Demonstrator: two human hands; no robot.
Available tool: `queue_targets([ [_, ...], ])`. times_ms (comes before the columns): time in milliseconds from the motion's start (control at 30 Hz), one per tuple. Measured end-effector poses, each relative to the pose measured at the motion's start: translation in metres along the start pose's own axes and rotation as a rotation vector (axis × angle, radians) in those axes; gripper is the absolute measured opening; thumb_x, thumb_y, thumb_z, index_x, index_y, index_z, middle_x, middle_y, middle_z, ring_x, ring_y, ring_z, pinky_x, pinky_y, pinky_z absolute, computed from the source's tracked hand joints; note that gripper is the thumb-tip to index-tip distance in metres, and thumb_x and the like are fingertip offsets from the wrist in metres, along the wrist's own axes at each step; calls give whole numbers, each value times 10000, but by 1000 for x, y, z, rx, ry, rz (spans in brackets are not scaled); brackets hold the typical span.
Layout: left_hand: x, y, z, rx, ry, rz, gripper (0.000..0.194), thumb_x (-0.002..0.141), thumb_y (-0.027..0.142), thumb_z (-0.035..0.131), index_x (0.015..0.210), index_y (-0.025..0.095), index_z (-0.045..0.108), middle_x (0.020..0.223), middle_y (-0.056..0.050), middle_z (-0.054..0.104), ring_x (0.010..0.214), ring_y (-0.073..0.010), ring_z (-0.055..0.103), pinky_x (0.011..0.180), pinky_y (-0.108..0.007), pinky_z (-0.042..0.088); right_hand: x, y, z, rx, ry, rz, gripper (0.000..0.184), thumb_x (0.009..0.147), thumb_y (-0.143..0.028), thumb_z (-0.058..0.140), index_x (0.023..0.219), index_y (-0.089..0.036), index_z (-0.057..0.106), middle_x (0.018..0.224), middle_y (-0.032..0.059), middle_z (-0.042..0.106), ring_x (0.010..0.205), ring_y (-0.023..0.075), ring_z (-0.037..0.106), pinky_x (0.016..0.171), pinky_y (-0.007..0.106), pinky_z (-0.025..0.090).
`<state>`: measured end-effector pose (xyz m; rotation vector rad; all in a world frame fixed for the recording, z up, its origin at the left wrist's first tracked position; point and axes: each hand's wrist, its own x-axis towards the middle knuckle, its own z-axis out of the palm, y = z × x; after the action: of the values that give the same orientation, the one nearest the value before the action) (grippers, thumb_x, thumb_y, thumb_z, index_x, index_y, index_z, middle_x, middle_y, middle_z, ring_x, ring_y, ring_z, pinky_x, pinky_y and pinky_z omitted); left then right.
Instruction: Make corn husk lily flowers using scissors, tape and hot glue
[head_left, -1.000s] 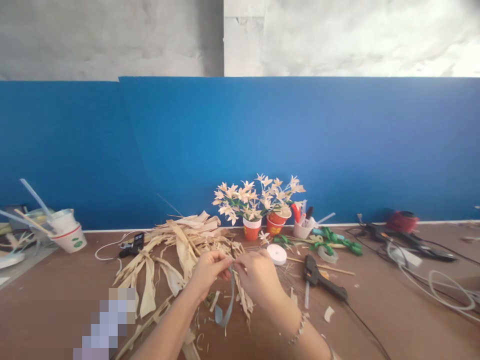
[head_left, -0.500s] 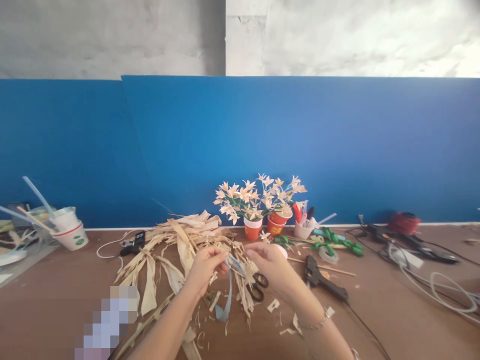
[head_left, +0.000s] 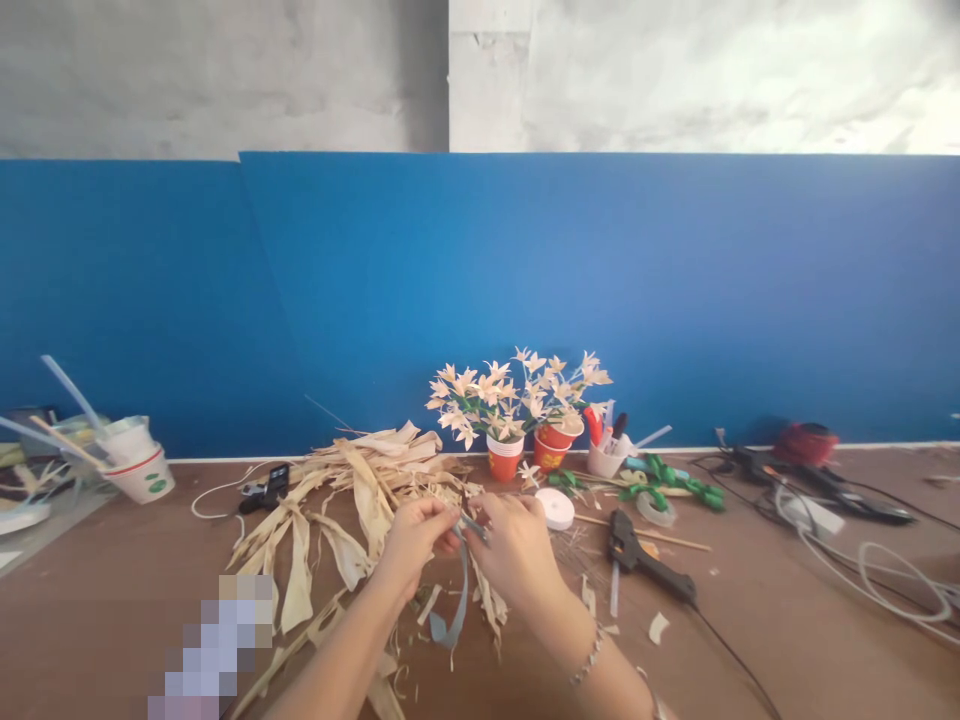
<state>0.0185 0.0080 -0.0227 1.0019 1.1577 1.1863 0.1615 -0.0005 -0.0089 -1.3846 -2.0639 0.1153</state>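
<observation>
My left hand is closed, its thumb and forefinger pinching a thin blue-grey strip whose free end curls down toward the table. Close beside it, my right hand has its fingers pinched on the upper part of the same strip. Dry, pale husks lie in a pile behind and to the left of the hands. Black scissors seen earlier are hidden under my right hand. A white roll lies just beyond that hand.
Pale flowers stand in red paper cups at the back. A black glue gun with a cord lies right, near green pieces. White cables coil far right; a white cup stands left.
My right hand has moved left and in toward my left hand, covering the scissors and uncovering the white roll. My left hand has stayed nearly in place with the strip.
</observation>
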Motion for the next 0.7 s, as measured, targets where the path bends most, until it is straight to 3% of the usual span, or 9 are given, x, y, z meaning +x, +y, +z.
queue_targets([
  [133, -1, 2, 0, 15, 1, 11, 241, 616, 354, 714, 575, 150, 593, 444, -1, 599, 423, -100, 514, 471, -205, 391, 4, 3, -10, 115, -108, 37, 176, 824, -181, 509, 735, -202, 660, 717, 17, 694, 696, 162, 602, 689, 264, 302],
  [233, -2, 3, 1, 33, -10, 16, 232, 622, 349, 703, 577, 148, 594, 442, -2, 599, 427, -102, 518, 472, -204, 396, 6, 3, -14, 55, -170, -10, 281, 837, -142, 457, 610, -189, 616, 630, 6, 663, 624, 138, 572, 640, 255, 282],
  [533, -1, 1, 1, 40, -1, 25, 237, 615, 351, 703, 569, 150, 586, 440, 0, 602, 427, -104, 520, 472, -204, 398, 4, 8, -7, -61, -92, -39, 152, 723, -91, 533, 619, -172, 608, 671, 22, 682, 694, 151, 597, 773, 294, 277],
  [700, 0, -1, 0, 39, -10, 23, 243, 623, 362, 696, 580, 149, 589, 446, -1, 606, 422, -99, 514, 472, -202, 397, 4, 7, -7, -6, -71, -1, 120, 715, -107, 550, 681, -182, 637, 699, 23, 693, 718, 168, 612, 780, 303, 288],
])
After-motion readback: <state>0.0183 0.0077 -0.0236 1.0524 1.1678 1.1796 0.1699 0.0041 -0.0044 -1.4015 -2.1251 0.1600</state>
